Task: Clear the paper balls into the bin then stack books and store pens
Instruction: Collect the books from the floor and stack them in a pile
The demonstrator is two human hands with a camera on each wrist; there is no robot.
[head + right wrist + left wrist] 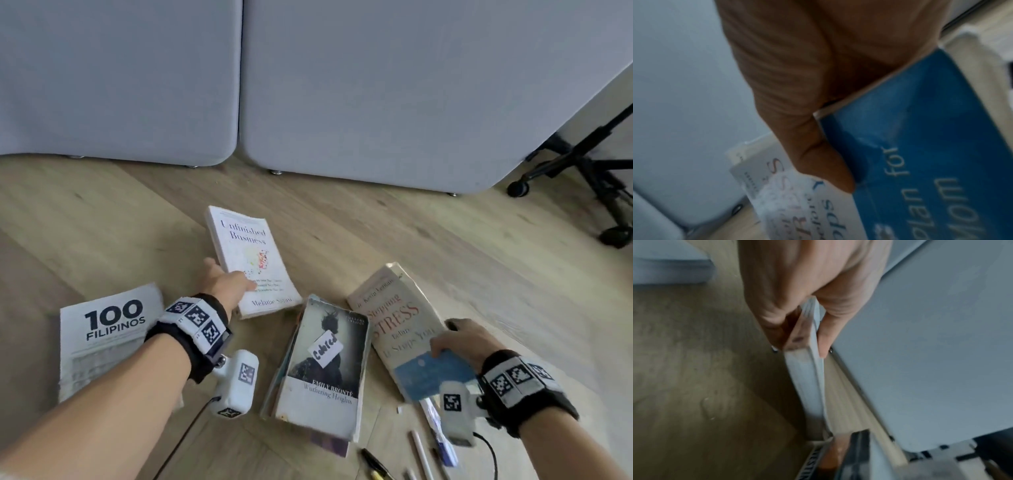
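Observation:
My left hand [224,282] grips the near left edge of the white book "Unfinished Business" [251,260], thumb on the cover; the left wrist view shows the fingers [824,340] pinching the tilted book [807,378]. My right hand [460,339] holds the near right edge of the cream and blue "Stopping Stress" book [402,329]; its thumb [828,162] lies on the blue cover [920,146]. Between them lies "Wuthering Heights" [325,363] on top of another book. "100 Filipinos" [106,339] lies at the left. Several pens [421,452] lie near the front right. No paper balls or bin are in view.
Everything lies on a wooden floor [445,240]. Two grey upholstered panels [308,85] stand across the back. A black wheeled chair base [582,171] is at the far right.

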